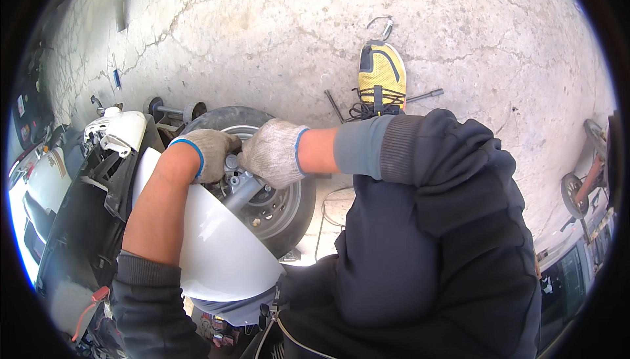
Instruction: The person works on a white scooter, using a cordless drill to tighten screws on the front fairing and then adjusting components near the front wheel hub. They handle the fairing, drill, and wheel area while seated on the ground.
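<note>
Both my hands wear knitted work gloves and meet over a wheel (303,218) with a black tyre and a grey steel rim. My left hand (207,153) is closed, its fingers curled at the top end of a grey metal cylinder like a shock absorber (244,190). Close beside it, my right hand (274,153) is closed against the same end from the other side. Whatever the fingers grip is hidden by the gloves. A smooth white body panel (220,251) lies under my left forearm and partly covers the wheel.
My yellow shoe (382,70) stands on cracked concrete, with a metal rod tool (425,96) beside it. Small jack wheels (194,111) sit beyond the tyre. Black and white vehicle parts (118,132) crowd the left. A wheeled frame (587,182) stands far right.
</note>
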Available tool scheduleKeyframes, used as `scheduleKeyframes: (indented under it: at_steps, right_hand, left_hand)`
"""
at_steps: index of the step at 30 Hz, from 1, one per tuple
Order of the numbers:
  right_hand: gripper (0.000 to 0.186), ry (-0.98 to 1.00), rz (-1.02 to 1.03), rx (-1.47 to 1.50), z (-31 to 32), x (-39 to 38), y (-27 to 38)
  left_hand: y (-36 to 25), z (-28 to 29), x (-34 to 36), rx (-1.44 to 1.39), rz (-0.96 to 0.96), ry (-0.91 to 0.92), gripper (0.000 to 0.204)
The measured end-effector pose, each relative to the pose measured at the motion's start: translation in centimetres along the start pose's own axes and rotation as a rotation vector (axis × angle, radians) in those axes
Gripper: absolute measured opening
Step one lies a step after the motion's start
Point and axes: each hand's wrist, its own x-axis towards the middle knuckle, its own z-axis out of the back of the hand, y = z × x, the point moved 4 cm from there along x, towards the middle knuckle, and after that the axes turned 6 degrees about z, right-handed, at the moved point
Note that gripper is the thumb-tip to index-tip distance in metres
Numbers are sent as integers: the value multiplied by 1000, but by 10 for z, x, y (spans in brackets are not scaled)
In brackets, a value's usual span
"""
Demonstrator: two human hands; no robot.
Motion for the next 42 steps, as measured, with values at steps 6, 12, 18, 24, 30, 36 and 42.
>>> scheduleKeyframes:
  at_steps: [6, 12, 18, 24, 30, 36, 42]
  right_hand:
    - [31, -44, -32, 36, 0, 1, -1]
    - [26, 70, -82, 45, -1, 2, -1]
    - [33, 20, -62, 7, -2, 5, -1]
    - [33, 80, -123, 35, -3, 4, -3]
    - [38, 212, -106, 11, 4, 1, -1]
    - [39, -289, -411, -75, 48, -20, -63]
    - [31, -896, -986, -442, 73, -161, -189]
  left_hand:
    - [-1, 1, -1, 13, 19, 27, 77]
    - [0, -1, 2, 22, -5, -1, 75]
    - [1, -4, 2, 24, 0, 12, 75]
    - [2, -3, 2, 12, 19, 18, 78]
    - [4, -6, 3, 22, 1, -43, 74]
    - [24, 20, -22, -74, 175, -232, 50]
    - [26, 24, -28, 15, 241, -205, 33]
